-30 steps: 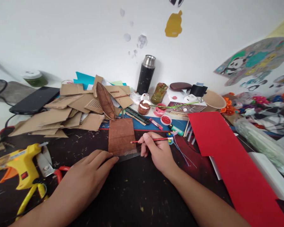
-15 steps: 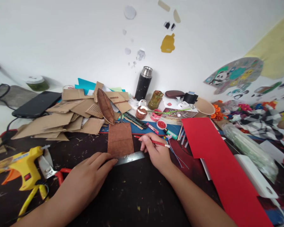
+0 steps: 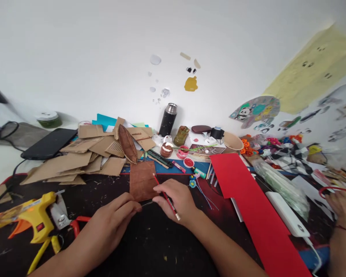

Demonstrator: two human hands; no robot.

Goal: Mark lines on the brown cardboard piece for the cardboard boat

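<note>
A brown square piece (image 3: 142, 180) lies flat on the dark table, probably painted cardboard or leather-like. Along its near edge is a metal ruler (image 3: 148, 202), seen as a thin strip between my hands. My left hand (image 3: 112, 223) has its fingers closed together on the ruler's left end. My right hand (image 3: 175, 198) grips a red pencil (image 3: 168, 202), its tip over the brown piece's right side. The thumb of that hand is by the ruler's right end. A brown leaf-shaped piece (image 3: 128, 144) leans behind the square.
On the left lie a yellow glue gun (image 3: 42, 219) and stacked cardboard scraps (image 3: 63, 159). A long red sheet (image 3: 248, 204) and a white power strip (image 3: 286, 213) fill the right. Another person's hand (image 3: 344, 207) touches a red-handled tool (image 3: 334, 188) at far right.
My right hand has moved left, and its pencil now points up over the brown piece. The ruler shows only a thin edge. Another person's hand has appeared at far right as the view shifted.
</note>
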